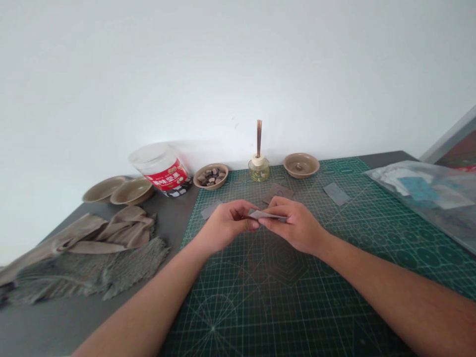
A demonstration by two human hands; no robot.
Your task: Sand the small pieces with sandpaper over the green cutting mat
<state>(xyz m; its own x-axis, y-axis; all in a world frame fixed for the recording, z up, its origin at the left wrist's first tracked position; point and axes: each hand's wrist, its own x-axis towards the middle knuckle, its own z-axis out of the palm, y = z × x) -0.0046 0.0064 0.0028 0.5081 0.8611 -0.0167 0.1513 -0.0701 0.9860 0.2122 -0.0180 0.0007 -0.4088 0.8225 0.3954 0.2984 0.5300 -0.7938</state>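
Observation:
A small grey piece (268, 215), thin and flat, is held up above the green cutting mat (256, 307). My right hand (295, 223) pinches it between thumb and fingers. From the other side, my left hand (232, 220) has its thumb and fingertips closed at the piece's left end. Behind my hands a brownish square sheet (278, 192) lies on the mat, partly covered by my right hand. One grey rectangle (336, 194) rests farther right, and another grey piece (210, 209) lies just behind my left hand.
Along the wall stand a bowl of small stones (211, 177), a reed diffuser (259, 168), a brown bowl (301, 165) and a clear jar with red label (163, 171). Two overlapping bowls (132, 192) and crumpled cloths (92, 258) are left; a plastic bag (424, 191) lies right.

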